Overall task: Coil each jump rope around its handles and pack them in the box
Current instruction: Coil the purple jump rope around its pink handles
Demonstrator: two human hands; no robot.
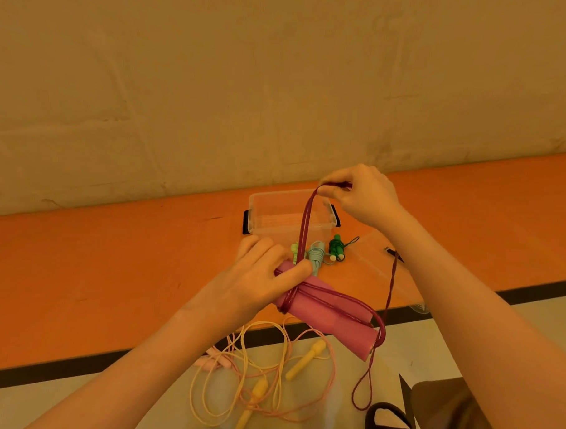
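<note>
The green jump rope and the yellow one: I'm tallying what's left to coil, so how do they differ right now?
The green jump rope is wound tightly around its handles; the yellow jump rope lies uncoiled in loose loops, its handles apart. The green one sits on the orange table beside the clear box; the yellow one lies lower down, tangled with a pale pink rope. Neither is in the box or touched by the hands.

The clear plastic box (pixel 291 216) stands on the orange worktop (pixel 110 271) at its far edge. Just before the box lie a coiled pale blue rope (pixel 316 255) and, right of it, a coiled green rope (pixel 336 247). Nearer than these, over the worktop's near edge, are the pink foam handles (pixel 329 317). Below them on the floor (pixel 348 395) lie the loose yellow rope (pixel 261 388) and pale pink rope (pixel 217 362).
</note>
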